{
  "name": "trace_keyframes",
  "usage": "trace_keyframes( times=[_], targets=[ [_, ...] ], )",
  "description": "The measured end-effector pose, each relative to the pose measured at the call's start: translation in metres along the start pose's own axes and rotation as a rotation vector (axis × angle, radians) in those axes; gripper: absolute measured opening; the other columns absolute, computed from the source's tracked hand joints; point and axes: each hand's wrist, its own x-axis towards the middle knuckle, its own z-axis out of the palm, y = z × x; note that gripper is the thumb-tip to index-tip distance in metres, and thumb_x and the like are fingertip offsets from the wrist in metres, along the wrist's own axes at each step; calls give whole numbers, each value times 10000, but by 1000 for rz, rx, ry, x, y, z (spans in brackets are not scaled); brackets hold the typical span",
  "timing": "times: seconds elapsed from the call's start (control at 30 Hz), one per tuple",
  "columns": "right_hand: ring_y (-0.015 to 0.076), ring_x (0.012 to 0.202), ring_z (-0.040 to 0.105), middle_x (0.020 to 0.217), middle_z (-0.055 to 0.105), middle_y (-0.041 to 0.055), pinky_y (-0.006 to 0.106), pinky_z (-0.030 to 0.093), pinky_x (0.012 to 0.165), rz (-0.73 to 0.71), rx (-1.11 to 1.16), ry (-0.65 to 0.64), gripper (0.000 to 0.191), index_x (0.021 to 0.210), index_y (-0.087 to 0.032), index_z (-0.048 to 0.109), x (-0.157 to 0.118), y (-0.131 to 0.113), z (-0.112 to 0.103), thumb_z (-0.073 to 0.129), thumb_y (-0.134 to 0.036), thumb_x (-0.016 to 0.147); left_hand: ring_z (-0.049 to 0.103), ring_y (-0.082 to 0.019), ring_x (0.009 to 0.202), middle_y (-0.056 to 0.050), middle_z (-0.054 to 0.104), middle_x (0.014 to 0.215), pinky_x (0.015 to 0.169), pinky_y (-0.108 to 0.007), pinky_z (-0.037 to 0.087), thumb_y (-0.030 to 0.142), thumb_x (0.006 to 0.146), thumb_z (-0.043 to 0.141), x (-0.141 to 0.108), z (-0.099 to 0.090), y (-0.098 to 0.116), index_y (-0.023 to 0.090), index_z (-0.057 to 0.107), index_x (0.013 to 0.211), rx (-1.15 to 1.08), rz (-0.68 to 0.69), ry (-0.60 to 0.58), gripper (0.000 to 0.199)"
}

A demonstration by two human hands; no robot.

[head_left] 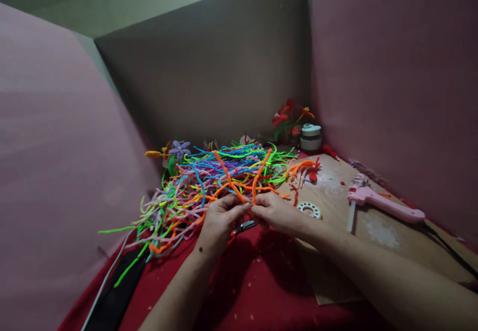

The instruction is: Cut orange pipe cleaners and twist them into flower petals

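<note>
An orange pipe cleaner (228,175) rises from the fingers of my left hand (223,219), which are pinched around its lower end. My right hand (272,211) pinches the bottom of another upright orange length (256,181); whether the two are one bent piece is hidden by my fingertips. Both hands almost touch, in front of a large heap of multicoloured pipe cleaners (186,184). Pliers or scissors (246,225) with red handles lie just below my hands, partly covered by them.
On the brown board (336,181) at the right lie a pink glue gun (388,204) and a white spool (309,210). Behind stand a lidded jar (310,138) and red pipe-cleaner flowers (286,114). Red cloth (261,291) covers the table; a white cable (112,266) runs at left.
</note>
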Motion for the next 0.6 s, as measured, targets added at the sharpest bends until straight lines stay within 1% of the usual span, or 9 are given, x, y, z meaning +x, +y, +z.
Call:
trace_keyframes(
  times=[0.1,0.2,0.3,0.4,0.47,0.53,0.6],
  targets=[
    [57,385,373,420,433,-53,186,270,412,12,-7,-7,216,541,-147,484,-1,-1,1,471,-122,755,401,-52,416,29,517,480,415,-174,303,267,621,712,0,-6,-5,117,683,738,-34,-25,-33,193],
    [69,393,425,434,477,-34,193,318,435,-3,61,-29,243,570,-141,521,1,2,1,481,-234,790,439,-53,441,4,576,547,434,-173,338,250,610,725,0,-11,-7,114,694,749,-66,-34,-61,197],
    [76,386,464,467,520,-22,200,340,426,-18,144,-79,264,581,-136,536,3,7,0,547,-341,748,428,-41,419,-5,588,561,402,-162,309,255,617,727,-2,-15,-8,110,690,746,-91,-80,-101,197],
    [77,377,478,491,535,-19,199,345,406,-11,141,-137,298,574,-136,529,2,8,-2,594,-394,709,433,-47,390,4,566,530,370,-159,282,260,607,741,-3,-17,-7,115,665,737,-124,-143,-150,208],
    [77,367,468,471,519,-27,197,334,391,-3,91,-165,292,570,-138,527,1,7,-2,591,-381,719,434,-45,382,5,575,571,366,-164,296,255,616,735,-3,-18,-6,125,652,778,-170,-146,-212,224],
    [68,358,445,447,499,-37,190,321,385,8,-1,-179,242,567,-137,535,-1,4,-2,577,-302,738,411,-31,373,8,581,624,363,-162,294,254,653,709,-4,-18,-5,143,644,881,-212,-132,-275,262],
    [58,354,427,436,489,-42,182,312,384,31,-92,-181,212,551,-132,539,-3,2,-1,563,-220,742,389,-20,376,13,573,635,363,-154,271,254,686,686,-5,-17,-6,151,634,950,-203,-119,-308,288]
  ],
)
